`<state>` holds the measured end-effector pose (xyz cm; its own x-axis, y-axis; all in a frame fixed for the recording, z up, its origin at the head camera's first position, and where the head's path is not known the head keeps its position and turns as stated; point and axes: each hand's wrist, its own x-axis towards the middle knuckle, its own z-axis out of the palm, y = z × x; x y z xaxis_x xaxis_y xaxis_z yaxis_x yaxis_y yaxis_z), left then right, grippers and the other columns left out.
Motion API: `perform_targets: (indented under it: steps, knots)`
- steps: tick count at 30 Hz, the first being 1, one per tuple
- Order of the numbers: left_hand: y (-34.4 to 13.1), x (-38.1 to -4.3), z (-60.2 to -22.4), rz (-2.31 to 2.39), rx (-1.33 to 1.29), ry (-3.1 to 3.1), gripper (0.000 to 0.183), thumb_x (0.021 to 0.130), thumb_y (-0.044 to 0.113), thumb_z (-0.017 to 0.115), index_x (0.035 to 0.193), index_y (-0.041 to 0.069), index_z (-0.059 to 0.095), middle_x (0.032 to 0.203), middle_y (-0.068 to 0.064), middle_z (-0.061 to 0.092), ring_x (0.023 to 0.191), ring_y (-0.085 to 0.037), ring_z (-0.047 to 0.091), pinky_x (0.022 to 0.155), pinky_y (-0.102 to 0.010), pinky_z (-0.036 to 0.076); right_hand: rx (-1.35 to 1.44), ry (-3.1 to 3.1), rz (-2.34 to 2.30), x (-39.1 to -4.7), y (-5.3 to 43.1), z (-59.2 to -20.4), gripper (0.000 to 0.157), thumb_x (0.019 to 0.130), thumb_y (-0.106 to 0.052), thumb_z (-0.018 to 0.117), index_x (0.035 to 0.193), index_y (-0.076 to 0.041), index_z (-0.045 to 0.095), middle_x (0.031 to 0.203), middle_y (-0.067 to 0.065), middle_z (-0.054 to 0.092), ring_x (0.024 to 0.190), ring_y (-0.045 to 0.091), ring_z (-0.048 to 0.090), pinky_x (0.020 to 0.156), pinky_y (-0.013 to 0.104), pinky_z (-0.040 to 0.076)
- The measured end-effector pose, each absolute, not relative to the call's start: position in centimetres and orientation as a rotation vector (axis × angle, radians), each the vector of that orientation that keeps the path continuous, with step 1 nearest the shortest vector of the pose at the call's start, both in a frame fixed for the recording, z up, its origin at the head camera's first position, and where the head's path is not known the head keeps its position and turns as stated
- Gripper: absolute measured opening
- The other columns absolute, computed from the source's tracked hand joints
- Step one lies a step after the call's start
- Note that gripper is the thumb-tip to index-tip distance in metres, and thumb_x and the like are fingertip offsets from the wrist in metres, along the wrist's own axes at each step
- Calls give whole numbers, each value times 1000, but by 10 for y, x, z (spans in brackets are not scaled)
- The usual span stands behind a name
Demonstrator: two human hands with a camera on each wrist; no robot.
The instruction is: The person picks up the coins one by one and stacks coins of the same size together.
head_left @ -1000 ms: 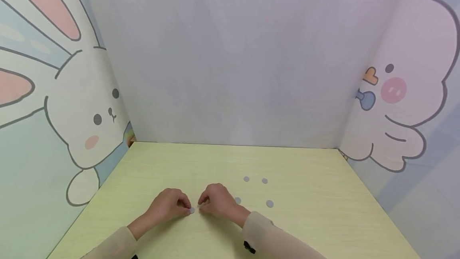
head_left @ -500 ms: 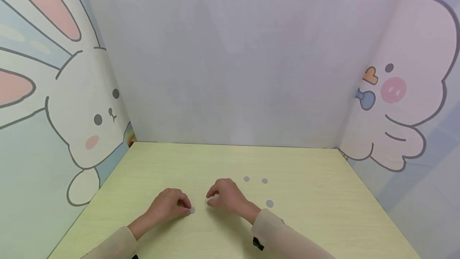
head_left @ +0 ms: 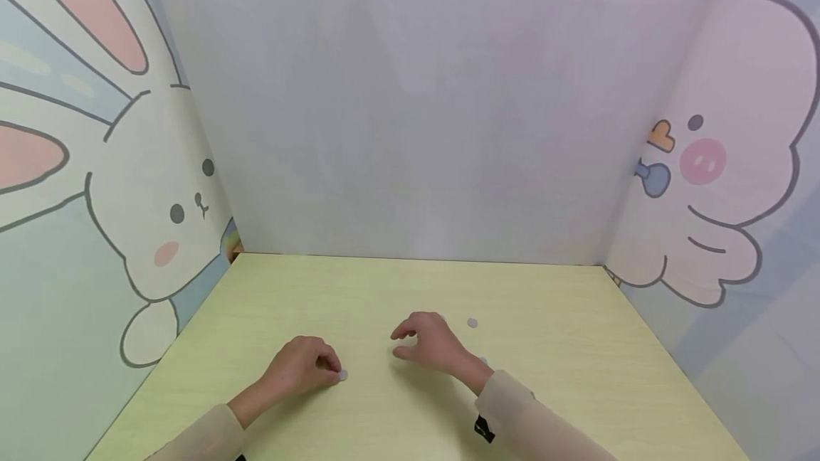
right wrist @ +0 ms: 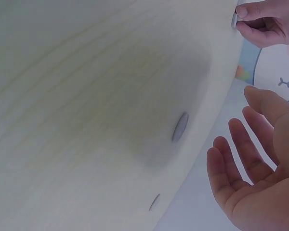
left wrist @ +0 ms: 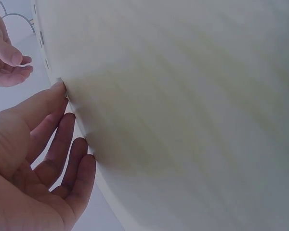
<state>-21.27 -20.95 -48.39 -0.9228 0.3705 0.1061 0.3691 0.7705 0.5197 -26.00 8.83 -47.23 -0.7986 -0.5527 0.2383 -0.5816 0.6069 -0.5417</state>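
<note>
My left hand [head_left: 301, 367] pinches the edge of a small grey disc [head_left: 343, 375] with thumb and forefinger, low at the table. In the right wrist view, the same disc [right wrist: 234, 19] sits at the left hand's [right wrist: 269, 21] fingertips. My right hand [head_left: 430, 341] is raised over the table to the right, thumb and fingers apart and loosely bent, holding nothing. Beyond its fingertips in the right wrist view lie a grey disc [right wrist: 180, 127] and another, thinner-looking disc [right wrist: 154, 202], both seen nearly edge-on.
One disc [head_left: 472, 323] lies right of my right hand. Another disc [head_left: 442, 317] peeks out behind the knuckles, and a third disc [head_left: 483, 361] shows partly past the wrist. A pale wood-grain table [head_left: 307, 283] meets a grey back wall [head_left: 410, 126]; cartoon-printed side walls flank it.
The right hand has drawn away from beside the left hand, moving right and slightly back, its fingers spreading apart. My left hand stays at its disc.
</note>
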Motion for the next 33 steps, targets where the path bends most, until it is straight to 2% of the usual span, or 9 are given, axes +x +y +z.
perform_targets:
  steps: [6, 12, 26, 33]
  knots:
    - [-210, -213, -485, 874, 625, 2952, 13, 83, 25, 92, 81, 26, 80, 78, 19, 67, 72, 1, 53, 68, -25, 46, 959, -2774, 992, -263, 106, -475, 21, 89, -14, 85, 109, -8, 83, 101, 3, 78, 96, 24, 69, 85, 33, 54]
    - [-210, -212, -485, 881, 633, 2957, 13, 84, 26, 92, 80, 27, 79, 78, 19, 67, 72, 1, 53, 68, -25, 46, 904, -2796, 976, -264, 121, -477, 23, 90, -16, 85, 111, -9, 82, 104, 0, 77, 96, 19, 66, 84, 34, 54]
    - [-210, -213, -487, 876, 640, 2966, 14, 84, 28, 92, 80, 28, 78, 78, 20, 66, 71, 1, 52, 68, -25, 46, 886, -2807, 1008, -267, 147, -485, 31, 86, -17, 86, 114, -6, 81, 110, 6, 78, 99, 30, 70, 84, 38, 55]
    - [-210, -213, -486, 878, 635, 2971, 14, 84, 28, 92, 80, 27, 78, 78, 19, 66, 71, 1, 52, 68, -25, 46, 856, -2853, 1013, -264, 151, -488, 32, 84, -24, 91, 111, -9, 82, 111, 0, 78, 118, 32, 68, 99, 54, 50]
